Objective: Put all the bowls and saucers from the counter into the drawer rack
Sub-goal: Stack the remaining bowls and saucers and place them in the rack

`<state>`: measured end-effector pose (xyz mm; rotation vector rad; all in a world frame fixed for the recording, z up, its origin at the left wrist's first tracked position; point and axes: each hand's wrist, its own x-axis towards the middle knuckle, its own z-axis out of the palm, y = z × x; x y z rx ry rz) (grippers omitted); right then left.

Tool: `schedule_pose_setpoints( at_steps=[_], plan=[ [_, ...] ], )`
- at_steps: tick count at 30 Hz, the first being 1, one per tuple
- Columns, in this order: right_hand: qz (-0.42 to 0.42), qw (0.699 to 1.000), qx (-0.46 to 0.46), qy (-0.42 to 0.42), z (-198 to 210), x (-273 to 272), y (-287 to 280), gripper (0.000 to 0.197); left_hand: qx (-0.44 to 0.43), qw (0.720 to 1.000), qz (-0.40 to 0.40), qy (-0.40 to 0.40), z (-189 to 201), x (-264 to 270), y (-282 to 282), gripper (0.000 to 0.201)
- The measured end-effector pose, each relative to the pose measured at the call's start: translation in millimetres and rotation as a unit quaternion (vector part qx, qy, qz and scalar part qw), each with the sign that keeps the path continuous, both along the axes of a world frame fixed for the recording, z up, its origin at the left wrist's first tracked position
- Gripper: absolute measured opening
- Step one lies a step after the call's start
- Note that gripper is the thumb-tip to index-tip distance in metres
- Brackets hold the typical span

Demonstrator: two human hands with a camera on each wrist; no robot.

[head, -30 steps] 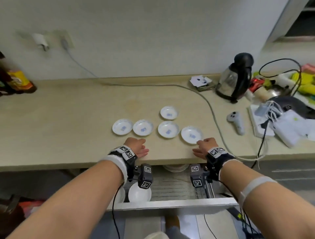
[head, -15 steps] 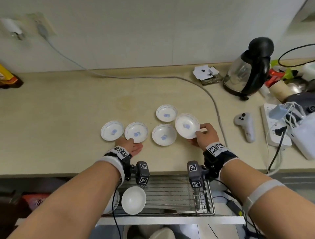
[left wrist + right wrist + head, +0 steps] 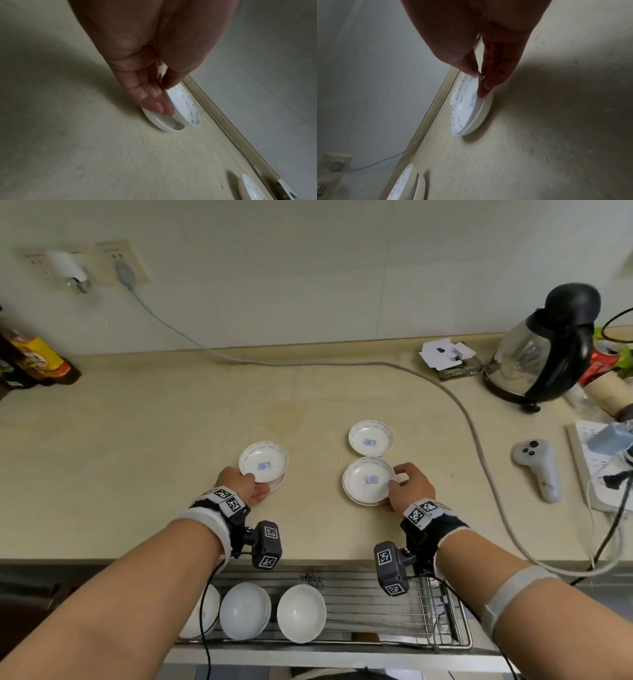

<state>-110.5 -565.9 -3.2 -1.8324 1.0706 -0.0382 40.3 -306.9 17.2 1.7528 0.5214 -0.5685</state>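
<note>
Both hands have stacked saucers since a moment ago: the left hand (image 3: 247, 486) pinches a tilted saucer (image 3: 263, 461) over another, and the right hand (image 3: 407, 487) pinches the top saucer (image 3: 368, 479) of its stack, seemingly seated. A lone saucer (image 3: 370, 438) sits just beyond on the counter (image 3: 137, 460), with open room left.

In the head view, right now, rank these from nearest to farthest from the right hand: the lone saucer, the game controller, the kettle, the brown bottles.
1. The lone saucer, just beyond the right hand, toward the wall.
2. The game controller, to its right on the counter.
3. The kettle, at the back right.
4. The brown bottles, at the far left edge.
</note>
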Motion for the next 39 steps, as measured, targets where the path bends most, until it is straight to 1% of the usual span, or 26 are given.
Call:
schedule_pose_setpoints(
  at_steps=[5, 7, 8, 11, 13, 16, 21, 23, 26, 29, 32, 34, 37, 39],
  plan=[
    [-0.007, 0.999, -0.027, 0.036, -6.3, 1.1, 5.1, 0.026, 0.057, 0.998, -0.013, 0.001, -16.9, 17.1, 16.0, 0.03],
    [-0.003, 0.998, -0.044, 0.05, -9.5, 3.3, 5.7, 0.027, 0.105, 0.994, -0.024, -0.018, -23.5, 22.9, 17.6, 0.036],
    [-0.005, 0.998, -0.045, 0.053, -9.4, 4.9, 6.4, 0.026, 0.126, 0.991, -0.035, -0.029, -25.0, 24.2, 18.4, 0.037],
    [-0.019, 0.999, -0.031, 0.028, -6.8, 11.5, 5.7, 0.02, 0.171, 0.981, -0.081, -0.053, -21.5, 21.1, 22.1, 0.032],
    [-0.035, 0.999, -0.015, -0.005, 2.6, 18.9, 1.8, 0.019, 0.18, 0.977, -0.103, -0.058, -19.2, 16.6, 24.8, 0.033],
    [-0.081, 0.995, 0.009, -0.05, 20.6, 38.7, -10.6, 0.021, 0.182, 0.974, -0.121, -0.058, -20.8, 12.1, 26.3, 0.04],
    [-0.104, 0.993, 0.03, -0.048, 27.1, 70.5, -35.9, 0.024, 0.186, 0.974, -0.117, -0.06, -19.6, 9.0, 24.9, 0.046],
    [-0.108, 0.993, 0.034, -0.04, 23.5, 78.2, -39.5, 0.025, 0.165, 0.98, -0.101, -0.048, -17.7, 9.1, 22.5, 0.047],
    [-0.108, 0.993, 0.039, -0.032, 15.4, 85.6, -41.4, 0.024, 0.103, 0.992, -0.073, -0.03, -16.7, 12.9, 15.4, 0.051],
    [-0.103, 0.994, 0.037, -0.019, 3.1, 87.8, -45.2, 0.026, 0.049, 0.996, -0.072, -0.031, -10.0, 17.2, -3.9, 0.053],
    [-0.089, 0.995, 0.029, -0.022, -18.3, 88.4, -53.6, 0.027, -0.017, 0.993, -0.108, -0.041, 5.2, 21.1, -43.3, 0.055],
    [-0.08, 0.996, 0.033, -0.03, -26.3, 88.8, -56.9, 0.033, -0.044, 0.987, -0.145, -0.054, 15.4, 23.9, -76.4, 0.057],
    [-0.045, 0.998, 0.033, -0.029, -14.2, 84.4, -53.5, 0.039, -0.066, 0.975, -0.205, -0.045, 21.7, 26.6, -126.6, 0.057],
    [-0.039, 0.996, 0.065, -0.041, -13.6, 83.0, -56.1, 0.038, -0.067, 0.968, -0.239, -0.028, 18.8, 27.6, -155.2, 0.059]
  ],
)
